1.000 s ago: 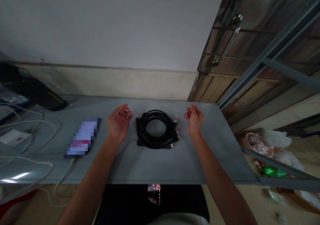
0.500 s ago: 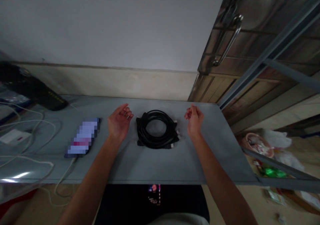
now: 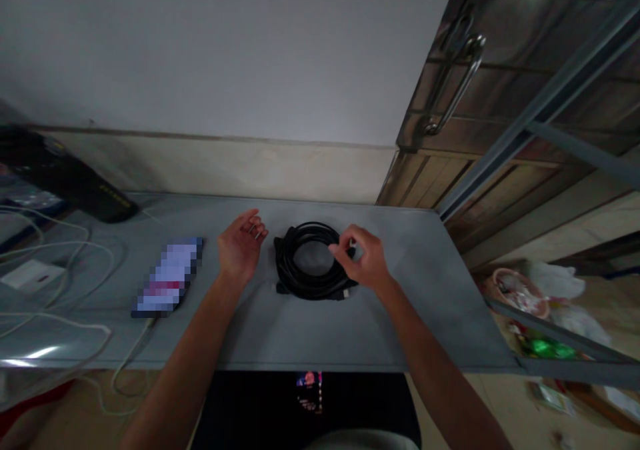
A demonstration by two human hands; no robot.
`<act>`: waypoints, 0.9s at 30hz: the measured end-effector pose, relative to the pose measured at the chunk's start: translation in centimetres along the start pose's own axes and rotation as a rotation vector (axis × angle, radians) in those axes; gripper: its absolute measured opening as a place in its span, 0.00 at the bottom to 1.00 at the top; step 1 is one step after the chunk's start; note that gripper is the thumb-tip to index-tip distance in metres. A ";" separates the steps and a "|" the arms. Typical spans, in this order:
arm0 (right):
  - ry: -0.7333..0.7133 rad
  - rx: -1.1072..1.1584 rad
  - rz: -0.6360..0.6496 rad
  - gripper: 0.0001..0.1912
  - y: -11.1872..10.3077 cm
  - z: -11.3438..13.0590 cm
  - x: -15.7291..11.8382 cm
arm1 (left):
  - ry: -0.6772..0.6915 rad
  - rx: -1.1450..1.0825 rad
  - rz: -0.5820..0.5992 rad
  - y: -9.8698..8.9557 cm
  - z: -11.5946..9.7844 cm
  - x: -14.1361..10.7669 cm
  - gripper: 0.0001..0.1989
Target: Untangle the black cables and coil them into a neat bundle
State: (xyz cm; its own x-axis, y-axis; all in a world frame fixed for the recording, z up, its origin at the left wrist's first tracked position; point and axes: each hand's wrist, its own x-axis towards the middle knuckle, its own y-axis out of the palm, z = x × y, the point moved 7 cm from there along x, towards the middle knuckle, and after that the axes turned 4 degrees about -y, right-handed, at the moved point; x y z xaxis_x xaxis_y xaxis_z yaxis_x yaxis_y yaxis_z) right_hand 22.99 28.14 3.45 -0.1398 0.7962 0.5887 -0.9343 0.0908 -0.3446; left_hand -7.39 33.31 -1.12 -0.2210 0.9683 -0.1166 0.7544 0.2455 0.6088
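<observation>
A coiled black cable point(image 3: 300, 280) lies on the grey table between my hands, with plug ends showing at its left and right sides. My left hand point(image 3: 243, 243) is held palm up to the left of the coil, fingers loosely curled and apart, touching nothing. Over the coil's right edge is my right hand point(image 3: 363, 253), its thumb and index finger spread around a small gap. It covers part of the cable's right side, and whether the fingertips touch the cable is not clear.
At the left, a phone point(image 3: 170, 277) with a white cord lies near a white box point(image 3: 33, 275), loose white cables and a black bottle point(image 3: 75, 177). A wall point(image 3: 225, 167) rises behind the table point(image 3: 310, 337). A metal frame point(image 3: 500, 150) stands at the right.
My right hand has moved left, from beside the coil to over its right edge, and its thumb and index finger have spread. My left hand is nearly unchanged.
</observation>
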 end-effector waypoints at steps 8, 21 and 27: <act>-0.181 -0.537 0.567 0.42 7.8 2.7 -6.2 | 0.030 0.018 0.014 -0.3 0.1 0.4 0.08; -0.111 -0.790 0.345 0.21 -1.2 -3.9 -8.3 | 0.030 0.043 0.078 0.4 0.5 0.4 0.13; -0.004 -0.826 0.247 0.20 -1.9 -4.9 -7.8 | 0.049 0.072 0.099 0.8 0.9 0.4 0.15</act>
State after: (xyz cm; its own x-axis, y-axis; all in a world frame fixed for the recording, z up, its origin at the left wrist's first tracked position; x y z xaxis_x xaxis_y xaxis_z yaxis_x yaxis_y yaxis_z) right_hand 27.50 24.73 -4.06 -0.3101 0.8484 0.4291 -0.3392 0.3229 -0.8835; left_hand -6.31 33.92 -1.32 -0.1722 0.9849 -0.0194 0.8162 0.1537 0.5569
